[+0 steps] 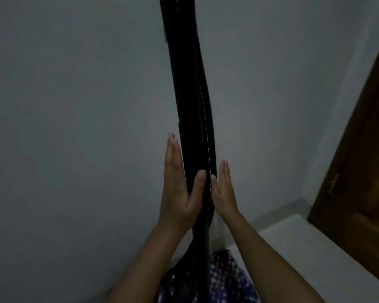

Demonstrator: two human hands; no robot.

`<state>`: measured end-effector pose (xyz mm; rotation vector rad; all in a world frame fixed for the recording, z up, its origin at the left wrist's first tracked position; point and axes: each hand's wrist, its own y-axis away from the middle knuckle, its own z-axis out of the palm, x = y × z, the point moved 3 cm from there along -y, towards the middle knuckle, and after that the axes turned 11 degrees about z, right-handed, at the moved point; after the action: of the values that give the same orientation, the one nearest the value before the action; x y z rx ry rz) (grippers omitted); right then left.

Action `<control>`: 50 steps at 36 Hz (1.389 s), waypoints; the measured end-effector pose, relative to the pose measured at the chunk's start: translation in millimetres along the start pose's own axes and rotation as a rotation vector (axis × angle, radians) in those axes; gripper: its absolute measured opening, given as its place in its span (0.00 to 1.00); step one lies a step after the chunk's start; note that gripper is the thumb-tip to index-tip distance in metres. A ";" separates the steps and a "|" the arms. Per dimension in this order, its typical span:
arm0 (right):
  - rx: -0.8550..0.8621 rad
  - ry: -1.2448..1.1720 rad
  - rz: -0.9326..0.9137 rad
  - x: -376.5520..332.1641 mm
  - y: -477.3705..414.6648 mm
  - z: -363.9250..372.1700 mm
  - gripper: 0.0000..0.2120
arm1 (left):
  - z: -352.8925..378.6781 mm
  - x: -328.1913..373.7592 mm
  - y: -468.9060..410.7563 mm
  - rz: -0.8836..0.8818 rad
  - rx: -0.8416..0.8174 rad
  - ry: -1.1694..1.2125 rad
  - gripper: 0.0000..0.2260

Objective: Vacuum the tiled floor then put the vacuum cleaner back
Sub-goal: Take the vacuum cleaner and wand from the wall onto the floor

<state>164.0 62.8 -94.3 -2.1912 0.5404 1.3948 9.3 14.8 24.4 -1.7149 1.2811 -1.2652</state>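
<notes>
The black vacuum cleaner stands upright as a long dark tube against the grey wall, running from the top edge down between my forearms. Its lower end is hidden in shadow. My left hand lies flat along the tube's left side with fingers straight and the thumb hooked over its front. On the tube's right side my right hand presses with straight fingers, its thumb touching the front. The tube is clasped between both palms.
The grey wall fills the left and centre. A brown wooden door with a small handle stands at the right. A pale surface lies at the lower right. Dark patterned fabric shows at the bottom.
</notes>
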 end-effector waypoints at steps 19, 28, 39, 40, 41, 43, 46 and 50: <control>0.064 -0.386 -0.251 3.6 25.5 13.2 0.20 | 12.0 -14.9 25.3 -0.054 0.122 0.064 0.29; -0.094 -0.453 -0.298 -24.4 103.2 47.8 0.24 | -3.3 -12.3 30.5 -0.105 0.106 0.057 0.30; -0.058 -0.165 -0.408 -53.1 137.6 72.8 0.42 | -88.1 1.6 10.1 -0.066 0.137 -0.017 0.33; -0.042 -0.145 -0.427 -55.8 140.1 75.1 0.43 | -96.2 4.7 7.9 -0.059 0.140 -0.020 0.34; -0.038 -0.122 -0.442 -58.7 141.6 75.6 0.44 | -100.8 7.1 6.1 -0.062 0.140 -0.006 0.35; -0.101 -0.069 -0.462 -75.3 153.1 90.8 0.47 | -129.1 8.7 12.5 -0.091 0.184 -0.006 0.35; -0.111 -0.016 -0.465 -71.3 153.5 97.5 0.49 | -132.9 0.9 22.7 -0.136 0.208 0.019 0.36; -0.165 -0.006 -0.491 -61.3 163.3 109.2 0.47 | -142.7 -6.9 44.2 -0.178 0.211 0.057 0.37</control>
<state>-31.5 0.0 -108.2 -2.2402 -0.1225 1.2069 -140.1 14.4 29.8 -1.6797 1.0031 -1.5039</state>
